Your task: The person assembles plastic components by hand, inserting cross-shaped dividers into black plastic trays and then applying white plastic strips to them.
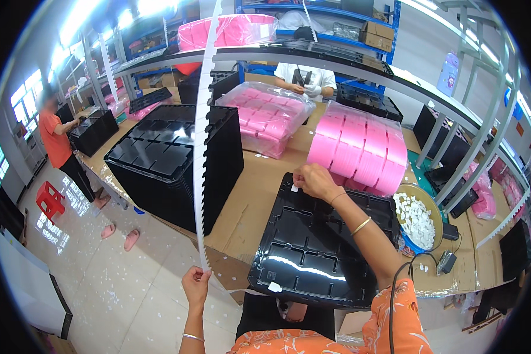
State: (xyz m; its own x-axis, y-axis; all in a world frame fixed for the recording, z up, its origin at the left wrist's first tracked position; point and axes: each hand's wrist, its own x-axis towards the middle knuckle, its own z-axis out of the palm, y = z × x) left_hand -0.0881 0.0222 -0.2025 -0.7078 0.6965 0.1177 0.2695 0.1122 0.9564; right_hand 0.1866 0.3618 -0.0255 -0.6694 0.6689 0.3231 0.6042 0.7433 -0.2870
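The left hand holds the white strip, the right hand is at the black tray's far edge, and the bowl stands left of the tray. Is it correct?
Not entirely: the head view shows the bowl standing right of the black tray, not left. The left hand does hold the white strip, and the right hand is at the tray's far edge.
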